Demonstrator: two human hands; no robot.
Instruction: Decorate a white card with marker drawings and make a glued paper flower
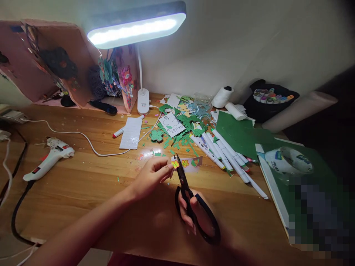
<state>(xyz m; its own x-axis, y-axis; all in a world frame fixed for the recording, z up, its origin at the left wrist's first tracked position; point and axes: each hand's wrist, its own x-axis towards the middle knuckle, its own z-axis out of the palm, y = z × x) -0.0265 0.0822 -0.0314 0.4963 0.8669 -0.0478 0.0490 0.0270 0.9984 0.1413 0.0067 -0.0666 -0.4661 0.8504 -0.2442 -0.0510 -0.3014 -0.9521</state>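
My left hand (154,175) pinches the left end of a small paper strip (191,164) printed with a yellow flower, an orange flower and a green heart, held just above the wooden desk (83,184). My right hand (194,214) has its fingers through the black handles of a pair of scissors (184,184). The blades point away from me and meet the strip beside the yellow flower.
A lit desk lamp (138,26) stands at the back. A white glue gun (48,159) with its black cord lies left. Green paper scraps (183,127), several white markers (222,151), green sheets (238,135), a tape roll (288,160) and a marker case (270,98) crowd the right.
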